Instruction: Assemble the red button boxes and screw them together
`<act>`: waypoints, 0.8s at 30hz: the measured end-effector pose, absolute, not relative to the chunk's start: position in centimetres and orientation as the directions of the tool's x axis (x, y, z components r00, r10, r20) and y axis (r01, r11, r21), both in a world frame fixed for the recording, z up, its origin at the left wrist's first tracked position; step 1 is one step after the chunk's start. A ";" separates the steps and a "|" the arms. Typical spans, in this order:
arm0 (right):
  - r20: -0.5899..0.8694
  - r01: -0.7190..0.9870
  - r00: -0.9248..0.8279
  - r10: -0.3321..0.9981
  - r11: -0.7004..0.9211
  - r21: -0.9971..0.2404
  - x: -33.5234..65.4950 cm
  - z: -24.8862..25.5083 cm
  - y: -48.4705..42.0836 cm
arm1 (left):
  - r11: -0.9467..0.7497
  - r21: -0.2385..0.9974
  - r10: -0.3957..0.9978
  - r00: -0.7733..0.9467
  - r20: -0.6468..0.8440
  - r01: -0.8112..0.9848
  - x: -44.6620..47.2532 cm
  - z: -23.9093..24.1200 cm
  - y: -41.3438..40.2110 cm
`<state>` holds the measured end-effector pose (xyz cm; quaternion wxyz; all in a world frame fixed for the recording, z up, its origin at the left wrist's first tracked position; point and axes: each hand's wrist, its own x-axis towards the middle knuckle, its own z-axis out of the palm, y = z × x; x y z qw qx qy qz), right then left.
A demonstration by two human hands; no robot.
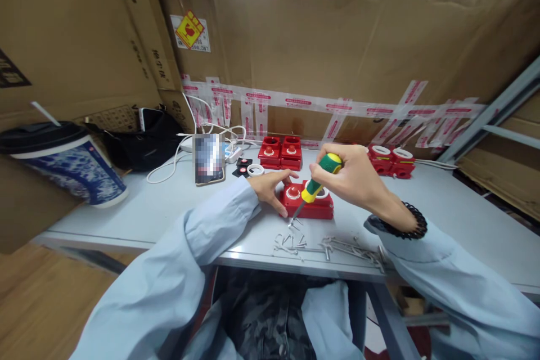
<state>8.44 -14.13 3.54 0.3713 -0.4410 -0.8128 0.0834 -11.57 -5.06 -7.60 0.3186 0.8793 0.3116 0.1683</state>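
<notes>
My right hand is wrapped round the green and yellow handle of a screwdriver. The screwdriver slants down to the left, its tip among small silver screws just before a red box. That box has a red button in a white ring on its left half; on its right half a white ring shows, partly behind the screwdriver. At the box's left end, my left hand grips it, thumb at the front and fingers at the back. More loose screws lie near the table's front edge.
Behind stand red button boxes, with more red boxes at the right. A white ring lies beside black pieces. Leftward are a phone, white cables, a black bag and a large cup. Cardboard walls the back.
</notes>
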 end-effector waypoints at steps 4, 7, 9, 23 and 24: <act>0.527 0.658 -0.334 0.781 0.594 -0.463 8.4 3.2 -14.1 | -0.616 0.658 0.641 0.761 0.099 0.433 -11.7 -7.7 -5.1; 0.512 0.646 -0.339 0.789 0.591 -0.483 8.4 3.1 -14.0 | -0.635 0.641 0.622 0.778 0.092 0.432 -11.6 -7.9 -5.2; 0.516 0.626 -0.324 0.793 0.588 -0.512 8.5 3.2 -14.0 | -0.654 0.635 0.603 0.790 0.111 0.411 -11.4 -8.1 -5.3; 0.686 0.618 -0.199 0.700 0.632 -0.467 8.5 4.0 -12.8 | -0.631 0.609 0.649 0.757 0.075 0.481 -11.1 -7.0 -6.2; 0.684 0.618 -0.200 0.702 0.632 -0.468 8.4 3.9 -12.6 | -0.635 0.602 0.649 0.757 0.077 0.484 -11.1 -7.0 -6.2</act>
